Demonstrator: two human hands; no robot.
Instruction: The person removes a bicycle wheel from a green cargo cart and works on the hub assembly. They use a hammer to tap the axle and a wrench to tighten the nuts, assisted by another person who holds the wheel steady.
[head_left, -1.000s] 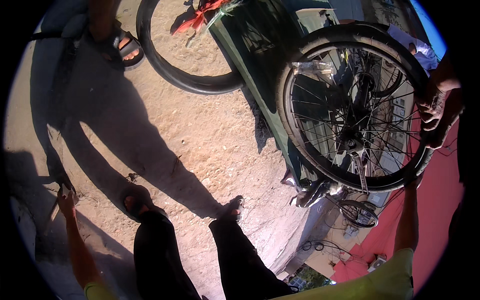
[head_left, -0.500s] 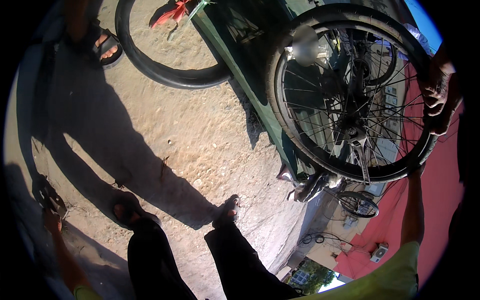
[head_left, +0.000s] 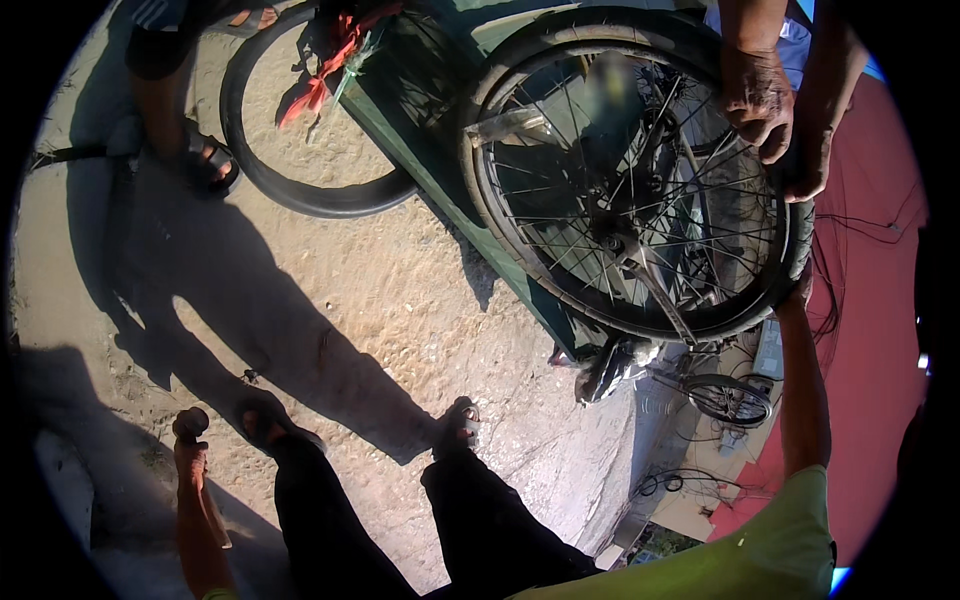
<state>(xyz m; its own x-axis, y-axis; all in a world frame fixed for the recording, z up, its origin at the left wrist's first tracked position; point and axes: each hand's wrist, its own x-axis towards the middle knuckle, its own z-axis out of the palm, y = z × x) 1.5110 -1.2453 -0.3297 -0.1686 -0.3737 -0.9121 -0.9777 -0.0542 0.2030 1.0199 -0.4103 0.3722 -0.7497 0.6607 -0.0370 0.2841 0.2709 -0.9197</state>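
A large spoked wheel (head_left: 520,262) with a black tyre stands at the upper right. My right hand (head_left: 797,294) is closed on the tyre's lower right edge, its fingers partly hidden behind it. At lower left, away from the wheel, my left hand (head_left: 190,462) grips a hammer (head_left: 190,424) with a dark rounded head. The hammer's handle runs back along my forearm. A co-worker's hands, one (head_left: 757,100) above the other (head_left: 812,165), are at the tyre's upper right. A pale flat strip (head_left: 507,126) lies across the wheel's left rim.
A loose black tyre (head_left: 345,203) lies on the sandy ground, beside a co-worker's sandalled foot (head_left: 212,165). Red cloth (head_left: 335,70) is tied at a green metal frame (head_left: 440,190), which stands by the wheel. Farther right are a smaller wheel (head_left: 728,400) and a red wall (head_left: 865,400).
My left hand has moved right, toward my legs, with the hammer now plainly visible. The wheel sits farther left in view, and the co-worker's hands show more fully on its tyre.
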